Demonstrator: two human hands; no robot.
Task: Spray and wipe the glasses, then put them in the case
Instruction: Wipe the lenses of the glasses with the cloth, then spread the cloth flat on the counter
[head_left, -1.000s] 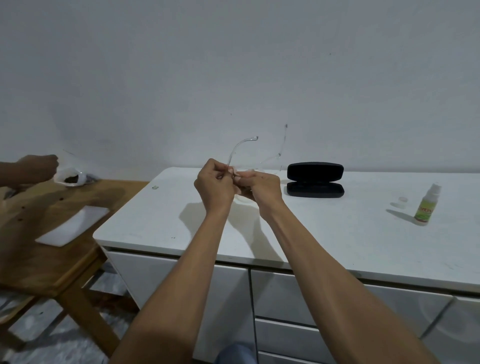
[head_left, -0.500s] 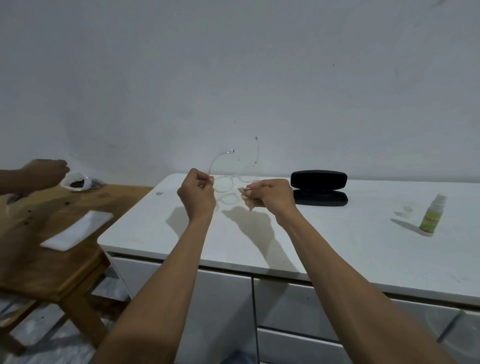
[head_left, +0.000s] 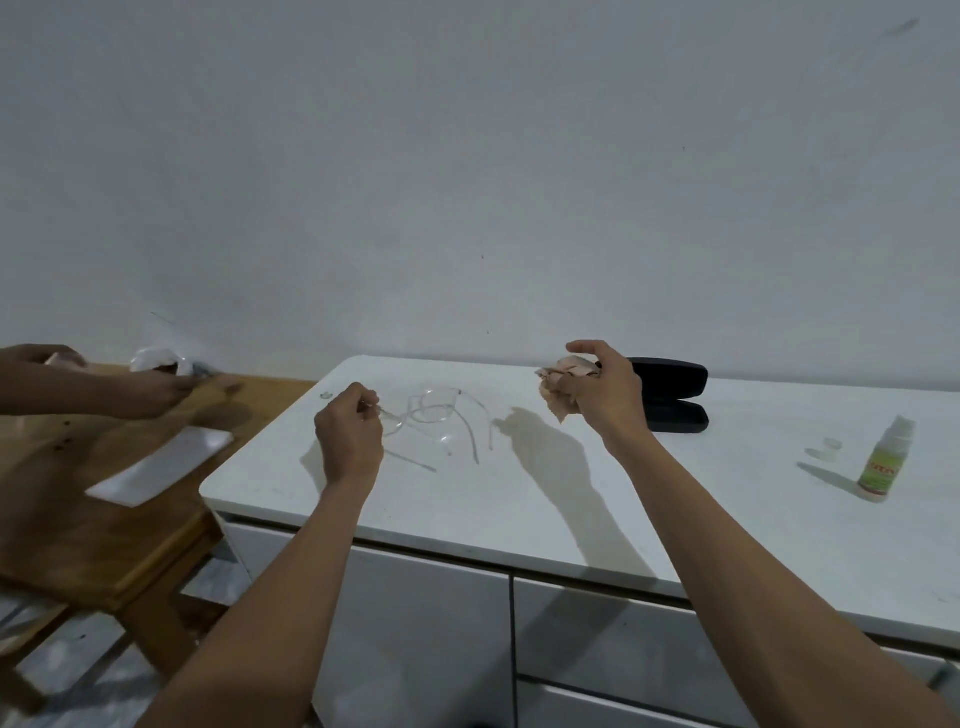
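A white counter (head_left: 571, 499) with drawer fronts stands against a bare pale wall (head_left: 467, 156). Left of the counter sits a wooden table (head_left: 78, 530) carrying a flat white sheet (head_left: 161, 465), and another person's arm (head_left: 88, 389) reaches over it

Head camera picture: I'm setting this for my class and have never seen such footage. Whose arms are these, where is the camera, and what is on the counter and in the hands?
The camera sits on a person's head, looking down at their own bare arms. The left hand pinches the clear glasses by one end. The right hand holds a crumpled cloth. On the white counter lie an open black case and a spray bottle. At far left, another person's hand works over a wooden table.
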